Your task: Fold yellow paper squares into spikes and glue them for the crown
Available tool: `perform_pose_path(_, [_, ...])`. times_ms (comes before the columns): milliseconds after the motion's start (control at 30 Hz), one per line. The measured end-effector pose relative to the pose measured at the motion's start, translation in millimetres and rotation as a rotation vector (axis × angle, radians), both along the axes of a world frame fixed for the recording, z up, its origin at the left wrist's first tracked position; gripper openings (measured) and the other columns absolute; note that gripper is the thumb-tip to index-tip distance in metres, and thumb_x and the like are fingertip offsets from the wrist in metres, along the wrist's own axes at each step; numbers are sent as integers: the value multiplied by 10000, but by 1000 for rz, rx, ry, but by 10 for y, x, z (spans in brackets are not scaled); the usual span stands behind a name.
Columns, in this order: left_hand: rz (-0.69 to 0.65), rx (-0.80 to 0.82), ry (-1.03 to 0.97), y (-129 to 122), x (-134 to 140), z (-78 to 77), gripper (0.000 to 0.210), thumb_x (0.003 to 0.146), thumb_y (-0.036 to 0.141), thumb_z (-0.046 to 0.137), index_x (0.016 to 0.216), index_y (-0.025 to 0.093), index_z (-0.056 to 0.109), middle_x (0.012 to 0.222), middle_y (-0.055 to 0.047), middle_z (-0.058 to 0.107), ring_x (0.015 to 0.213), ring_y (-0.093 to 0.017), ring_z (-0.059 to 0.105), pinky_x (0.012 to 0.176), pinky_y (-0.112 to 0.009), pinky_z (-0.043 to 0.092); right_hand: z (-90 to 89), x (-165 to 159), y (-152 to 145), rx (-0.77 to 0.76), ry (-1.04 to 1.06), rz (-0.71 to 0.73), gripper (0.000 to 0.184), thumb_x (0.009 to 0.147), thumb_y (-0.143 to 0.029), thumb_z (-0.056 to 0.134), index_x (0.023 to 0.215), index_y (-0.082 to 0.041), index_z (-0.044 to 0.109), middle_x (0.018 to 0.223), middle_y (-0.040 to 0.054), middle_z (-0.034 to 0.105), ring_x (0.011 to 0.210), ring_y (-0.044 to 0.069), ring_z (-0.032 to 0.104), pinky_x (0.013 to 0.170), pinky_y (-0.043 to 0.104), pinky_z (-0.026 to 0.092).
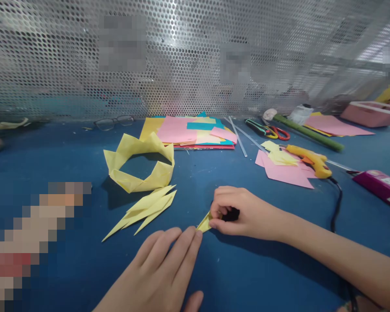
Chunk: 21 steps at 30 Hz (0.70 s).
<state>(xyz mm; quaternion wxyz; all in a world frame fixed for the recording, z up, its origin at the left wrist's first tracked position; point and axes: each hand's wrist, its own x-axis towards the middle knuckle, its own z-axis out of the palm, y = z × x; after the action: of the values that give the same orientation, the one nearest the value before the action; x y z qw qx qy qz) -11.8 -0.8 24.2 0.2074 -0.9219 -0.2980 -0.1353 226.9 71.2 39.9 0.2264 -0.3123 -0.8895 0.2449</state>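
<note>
On the blue table, a small folded piece of yellow paper lies between my two hands. My left hand is laid flat with its fingers stretched out, their tips pressing on the near end of that paper. At the other end, the thumb and fingers of my right hand are pinched on the paper and cover part of it. Several slim, pointed folded yellow paper pieces lie left of my hands. Just behind them stands a ring of folded yellow paper with pointed tips.
Coloured paper sheets are stacked at the back. On the right are a yellow glue gun with a black cord, pink paper, scissors, a green stem and a purple box. Eyeglasses lie back left, before a perforated metal panel.
</note>
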Motion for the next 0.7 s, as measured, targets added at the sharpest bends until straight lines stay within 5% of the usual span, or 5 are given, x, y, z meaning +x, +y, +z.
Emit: perform_pose_path(700, [20,9,-81,-73,93,-100,422,963,437,396,1126,152,661,1156,-6,695,1031,-197,492,922,-338,332,-4,-26,9,35,-83,-6,154,820,-125,662,704,-149,563,679,-33,498,659,99,458,660,216,371])
